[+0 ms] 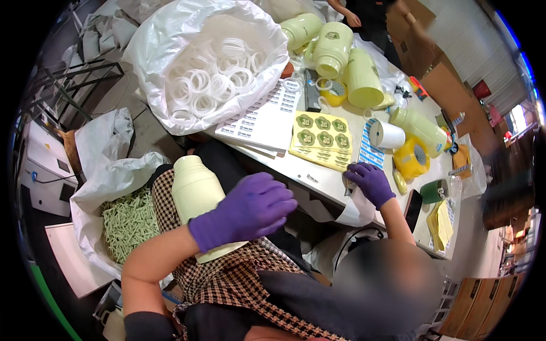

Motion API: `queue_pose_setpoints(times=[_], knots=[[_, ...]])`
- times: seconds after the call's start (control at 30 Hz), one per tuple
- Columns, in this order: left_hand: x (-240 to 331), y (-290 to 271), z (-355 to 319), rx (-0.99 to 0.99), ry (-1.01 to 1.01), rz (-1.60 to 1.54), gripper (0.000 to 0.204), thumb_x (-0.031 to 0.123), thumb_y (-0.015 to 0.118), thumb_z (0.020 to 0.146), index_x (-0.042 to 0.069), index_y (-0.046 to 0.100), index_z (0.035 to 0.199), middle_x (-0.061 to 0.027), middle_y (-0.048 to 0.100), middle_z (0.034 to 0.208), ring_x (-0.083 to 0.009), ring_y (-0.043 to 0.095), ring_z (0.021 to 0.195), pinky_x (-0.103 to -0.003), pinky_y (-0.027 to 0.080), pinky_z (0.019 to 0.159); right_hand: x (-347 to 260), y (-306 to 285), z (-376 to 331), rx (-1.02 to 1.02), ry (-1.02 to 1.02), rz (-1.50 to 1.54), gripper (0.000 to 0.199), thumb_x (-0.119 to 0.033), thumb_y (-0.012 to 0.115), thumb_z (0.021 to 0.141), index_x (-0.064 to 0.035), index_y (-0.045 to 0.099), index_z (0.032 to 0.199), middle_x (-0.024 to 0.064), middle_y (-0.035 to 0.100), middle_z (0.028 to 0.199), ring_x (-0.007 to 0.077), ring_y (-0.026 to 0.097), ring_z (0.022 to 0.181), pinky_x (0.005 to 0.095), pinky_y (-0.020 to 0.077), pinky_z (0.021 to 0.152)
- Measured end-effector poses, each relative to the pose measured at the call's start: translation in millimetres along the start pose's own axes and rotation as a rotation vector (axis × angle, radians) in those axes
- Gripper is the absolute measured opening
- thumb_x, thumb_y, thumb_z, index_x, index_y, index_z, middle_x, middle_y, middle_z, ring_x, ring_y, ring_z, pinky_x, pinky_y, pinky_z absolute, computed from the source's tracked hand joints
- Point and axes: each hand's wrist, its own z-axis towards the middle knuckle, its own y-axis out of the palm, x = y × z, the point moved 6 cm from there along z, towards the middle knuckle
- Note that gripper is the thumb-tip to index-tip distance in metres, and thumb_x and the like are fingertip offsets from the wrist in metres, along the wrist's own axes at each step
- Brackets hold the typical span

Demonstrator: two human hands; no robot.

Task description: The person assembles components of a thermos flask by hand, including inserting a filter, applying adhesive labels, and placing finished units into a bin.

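Note:
A pale yellow-green bottle (196, 184) lies tilted across my lap on a checked apron (239, 273). My left hand (250, 206), in a purple glove, is over the bottle's lower part. Its fingers reach past the bottle, loosely bent, and I see nothing in them. At the table's front edge is my right hand (372, 183), also in a purple glove. Its fingertips are closed at a small thing I cannot make out, beside a stack of gold and green sticker sheets (322, 135). A white sheet (359, 208) hangs over the edge below that hand.
A large white bag (149, 54) holds many clear rings (222, 79). Printed label sheets (259, 122) lie beside it. Several yellow-green bottles (364, 79), yellow tape rolls (412, 158) and a white roll (388, 135) stand on the table. Left, another bag holds green sticks (131, 224). A co-worker's hand (352, 20) is behind.

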Motion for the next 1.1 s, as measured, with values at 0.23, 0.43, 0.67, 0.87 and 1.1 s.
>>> queue_pose_setpoints(times=[0.23, 0.43, 0.67, 0.87, 1.1], knots=[[-20, 64, 32, -0.264, 0.026, 0.067, 0.037, 0.026, 0.076, 0.081, 0.012, 0.065, 0.113, -0.0055, 0.064, 0.117, -0.0244, 0.061, 0.112, -0.041, 0.046, 0.097, 4, -20, 15, 0.179, -0.045, 0.566, 0.033, 0.001, 0.062, 0.068, -0.0125, 0.069, 0.098, 0.0085, 0.066, 0.097, 0.0337, 0.063, 0.101, 0.0475, 0.0472, 0.104], [-61, 87, 72, -0.173, -0.037, 0.275, 0.040, 0.030, 0.075, 0.081, 0.012, 0.063, 0.115, -0.0070, 0.062, 0.119, -0.0231, 0.060, 0.113, -0.040, 0.045, 0.096, 71, -24, 112, 0.299, 0.294, 0.660, 0.026, -0.012, 0.048, 0.085, 0.0021, 0.067, 0.095, 0.0199, 0.068, 0.123, 0.0382, 0.058, 0.121, 0.0434, 0.0439, 0.105], [-114, 104, 91, -0.084, -0.152, 0.465, 0.055, 0.034, 0.074, 0.082, 0.010, 0.061, 0.129, -0.0093, 0.063, 0.123, -0.0252, 0.058, 0.119, -0.044, 0.041, 0.103, 109, 49, 175, 0.002, 0.194, 0.281, 0.029, -0.022, 0.055, 0.084, -0.0053, 0.073, 0.098, 0.0143, 0.069, 0.119, 0.0340, 0.058, 0.116, 0.0462, 0.0330, 0.112], [-124, 132, 94, -0.380, -0.265, 0.379, 0.058, 0.042, 0.069, 0.088, 0.010, 0.062, 0.135, -0.0097, 0.064, 0.125, -0.0253, 0.058, 0.120, -0.045, 0.036, 0.109, 81, 43, 133, 0.063, 0.187, 0.341, 0.026, -0.023, 0.056, 0.082, -0.0068, 0.071, 0.095, 0.0141, 0.069, 0.111, 0.0363, 0.059, 0.112, 0.0572, 0.0310, 0.114], [-120, 142, 100, -0.219, -0.201, 0.538, 0.034, 0.023, 0.067, 0.086, 0.012, 0.068, 0.118, -0.0068, 0.068, 0.110, -0.0236, 0.065, 0.105, -0.040, 0.043, 0.097, 65, -1, 100, 0.391, 0.481, 0.440, 0.031, -0.012, 0.063, 0.085, -0.0025, 0.064, 0.114, 0.0201, 0.069, 0.101, 0.0371, 0.066, 0.095, 0.0464, 0.0523, 0.088]])
